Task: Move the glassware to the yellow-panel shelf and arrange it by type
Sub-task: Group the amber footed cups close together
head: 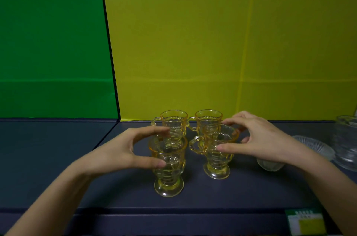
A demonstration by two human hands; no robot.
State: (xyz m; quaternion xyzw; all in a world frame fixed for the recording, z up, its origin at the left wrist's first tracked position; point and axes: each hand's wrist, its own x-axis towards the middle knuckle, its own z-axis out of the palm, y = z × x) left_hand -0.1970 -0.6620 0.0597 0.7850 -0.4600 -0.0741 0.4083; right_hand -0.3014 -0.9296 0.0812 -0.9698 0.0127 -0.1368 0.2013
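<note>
Four amber footed glass mugs with handles stand in a two-by-two group on the dark shelf (251, 189) in front of the yellow panel (193, 42). My left hand (116, 150) wraps the front-left mug (170, 175), thumb on its body and fingers over the far rim. My right hand (264, 139) holds the front-right mug (216, 164) the same way; this mug leans slightly to the right. The back-left mug (173, 119) and back-right mug (207, 117) stand upright close behind, untouched.
A clear ribbed bowl (313, 144) and a tall clear ribbed jar (345, 143) sit at the right end of the shelf. A small clear glass (270, 165) lies under my right wrist. A green panel (54, 42) backs the shelf's left section. A label (305, 222) marks the front edge.
</note>
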